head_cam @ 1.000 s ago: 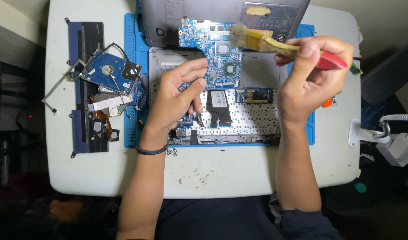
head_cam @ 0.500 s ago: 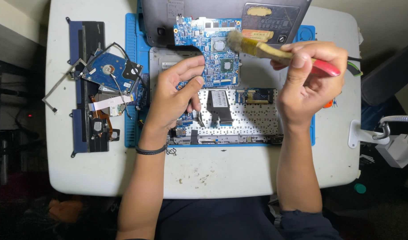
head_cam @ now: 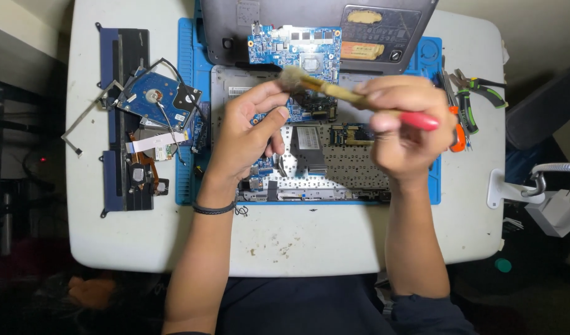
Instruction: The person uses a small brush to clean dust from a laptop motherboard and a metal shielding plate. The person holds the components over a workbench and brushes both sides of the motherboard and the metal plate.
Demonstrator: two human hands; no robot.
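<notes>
Just 1 view, from a cam on the person's head. It looks almost straight down at the white table (head_cam: 285, 242). The person's body is at the bottom edge, so the far side of the table is at the top. The cam sits high enough to see nearly the whole table, w/ dark floor on both sides. Both forearms come up from the bottom to the middle. No 2nd view, so nothing is shared.
</notes>
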